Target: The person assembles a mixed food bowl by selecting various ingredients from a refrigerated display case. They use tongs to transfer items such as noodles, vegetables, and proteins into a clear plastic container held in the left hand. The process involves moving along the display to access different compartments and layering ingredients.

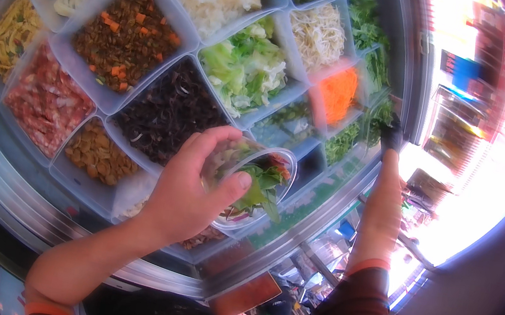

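My left hand [201, 184] grips a round clear plastic tub [289, 181], tilted, its mouth turned to the lower right. Inside show green leaves [263, 185], something reddish-brown and bits of purple. The tub hovers over the bins, beside the one of dark shredded wood ear fungus [175, 111]. Farther right, my right hand [392, 134] wears a black glove and reaches to leafy green herbs [378, 112] at the end of the bins. Its fingers are partly hidden and blurred, so whether they hold any herbs is unclear.
Translucent bins hold chopped lettuce [245, 68], bean sprouts [317, 34], shredded carrot [337, 94], a brown diced mix with carrot cubes [126, 40], raw sliced meat [47, 102] and brown slices [101, 152]. A metal counter rim [169, 280] curves along the near side. Bright stalls stand at right.
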The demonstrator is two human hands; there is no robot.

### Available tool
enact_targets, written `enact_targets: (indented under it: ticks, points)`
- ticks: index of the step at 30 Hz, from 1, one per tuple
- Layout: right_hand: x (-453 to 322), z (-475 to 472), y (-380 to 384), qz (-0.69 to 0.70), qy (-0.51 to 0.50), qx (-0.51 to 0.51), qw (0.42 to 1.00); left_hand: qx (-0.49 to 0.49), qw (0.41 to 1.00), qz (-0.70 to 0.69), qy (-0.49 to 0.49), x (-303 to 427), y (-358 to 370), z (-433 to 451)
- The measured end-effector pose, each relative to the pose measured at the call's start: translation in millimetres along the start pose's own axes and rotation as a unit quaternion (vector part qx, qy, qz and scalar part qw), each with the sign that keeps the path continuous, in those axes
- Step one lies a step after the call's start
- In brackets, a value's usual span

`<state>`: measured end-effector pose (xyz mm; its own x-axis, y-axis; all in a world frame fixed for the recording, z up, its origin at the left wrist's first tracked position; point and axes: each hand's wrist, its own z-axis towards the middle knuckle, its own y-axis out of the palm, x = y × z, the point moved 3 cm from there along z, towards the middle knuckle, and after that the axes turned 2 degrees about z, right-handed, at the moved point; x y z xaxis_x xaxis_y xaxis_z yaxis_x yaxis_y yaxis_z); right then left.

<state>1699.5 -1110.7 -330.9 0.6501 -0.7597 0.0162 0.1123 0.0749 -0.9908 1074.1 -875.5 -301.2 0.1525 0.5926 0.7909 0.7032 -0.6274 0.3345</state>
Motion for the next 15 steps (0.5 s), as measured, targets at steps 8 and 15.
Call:
enact_targets:
  ticks: [8, 15]
  points:
    - [17.2, 10.5, -10.8, -0.243, 0.101, -0.062, 0.963, -0.003, 0.999, 0.033, 0.009, 4.6, 1.0, -1.7]
    - [18.8, 11.0, -54.6, 0.132, 0.166, 0.067, 0.975, 0.018, 0.998, 0.061, 0.010, 7.9, 5.0, -3.2]
